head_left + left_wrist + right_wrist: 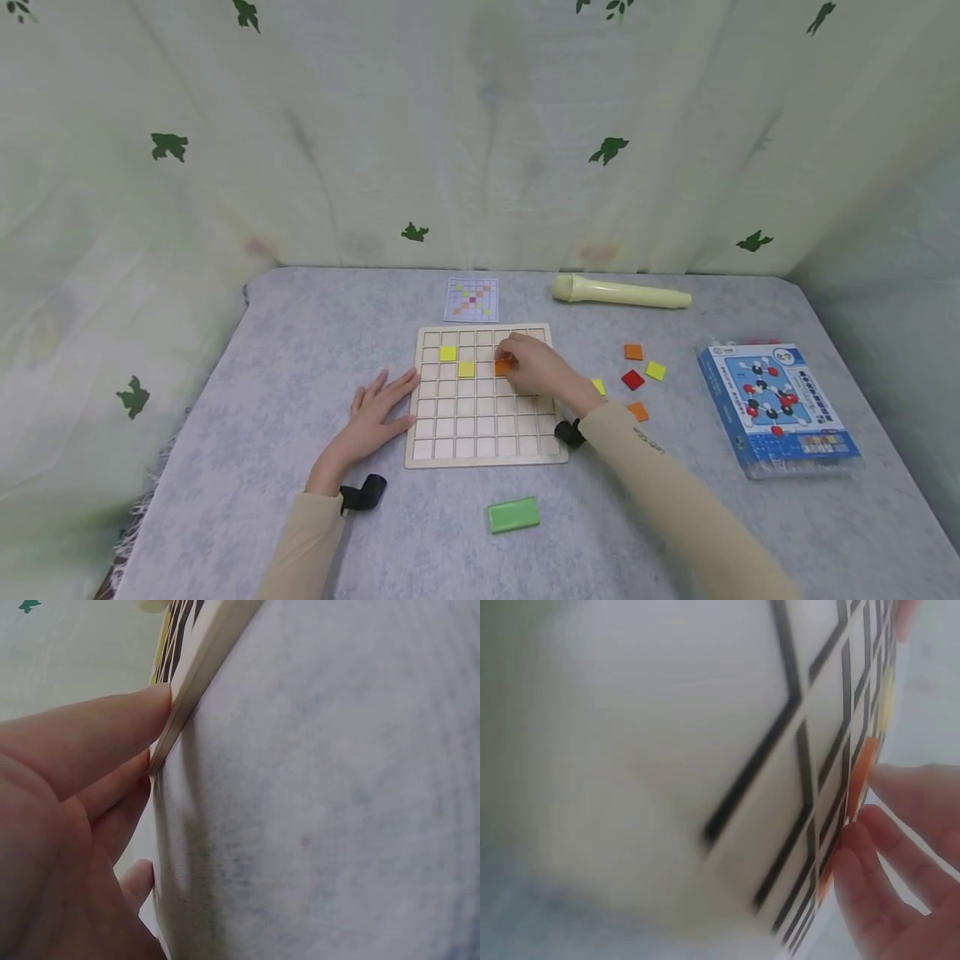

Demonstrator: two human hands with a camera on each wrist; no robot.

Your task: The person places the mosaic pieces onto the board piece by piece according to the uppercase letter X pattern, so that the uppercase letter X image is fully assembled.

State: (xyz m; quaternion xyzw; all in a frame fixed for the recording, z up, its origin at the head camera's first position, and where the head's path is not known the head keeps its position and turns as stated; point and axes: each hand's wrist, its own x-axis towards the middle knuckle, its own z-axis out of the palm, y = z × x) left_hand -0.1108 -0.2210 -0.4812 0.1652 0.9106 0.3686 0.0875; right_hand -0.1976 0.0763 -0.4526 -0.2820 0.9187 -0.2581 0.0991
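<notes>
My right hand is over the upper right part of a wooden grid board. Its thumb and fingertips pinch an orange square tile at one of the board's cells. Another bit of orange shows beneath the fingers, mostly hidden. Two yellow tiles, an upper one and a lower one, lie in cells to the left. My left hand rests at the board's left edge, fingers spread; in the left wrist view, fingertips touch the board's side.
Behind the board lies a small pattern card, with a pale yellow microphone-shaped stick to its right. Loose orange, yellow and red tiles lie right of the board, before a blue box. A green block lies in front.
</notes>
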